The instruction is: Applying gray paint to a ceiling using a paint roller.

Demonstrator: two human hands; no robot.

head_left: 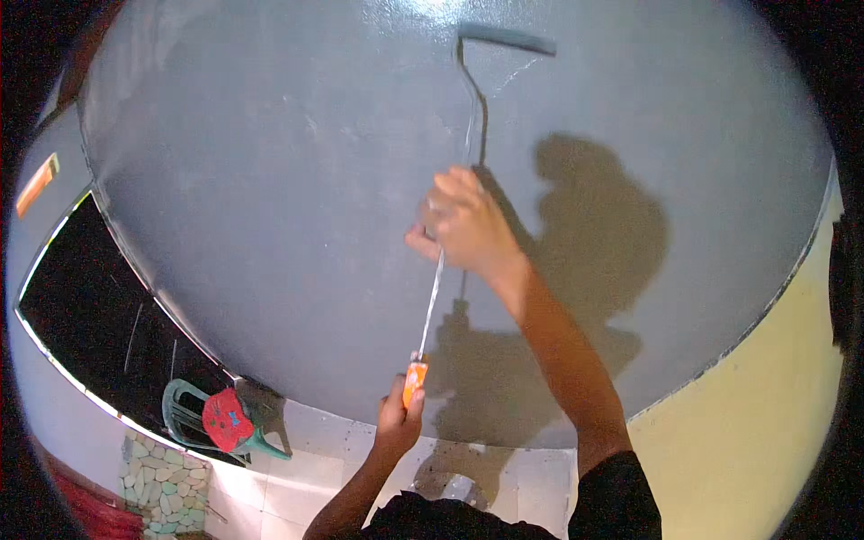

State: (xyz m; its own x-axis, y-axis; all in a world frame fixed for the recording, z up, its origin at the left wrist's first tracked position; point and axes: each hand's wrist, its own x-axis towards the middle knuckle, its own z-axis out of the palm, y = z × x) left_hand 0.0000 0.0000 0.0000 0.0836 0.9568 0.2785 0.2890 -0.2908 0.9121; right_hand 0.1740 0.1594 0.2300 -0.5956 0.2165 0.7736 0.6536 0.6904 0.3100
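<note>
A long-handled paint roller (pixel 432 301) slants up in front of a grey wall (pixel 270 225). Its dark roller sleeve (pixel 511 40) lies nearly level against the upper wall, where the paint shines. Low on the tool, my left hand (pixel 399 421) is closed around the orange grip (pixel 415 380). Higher up, my right hand (pixel 463 220) wraps the metal rod, its fingers slightly blurred. Above that hand the rod bends toward the sleeve. My shadow falls on the wall to the right.
A green plastic chair (pixel 184 400) with a red item (pixel 227 421) on it stands at the lower left, by a dark doorway (pixel 90 297). Pale floor tiles (pixel 310 441) meet the wall's foot. A yellow wall (pixel 747 432) adjoins on the right. A whitish round object (pixel 459 487) is partly hidden below me.
</note>
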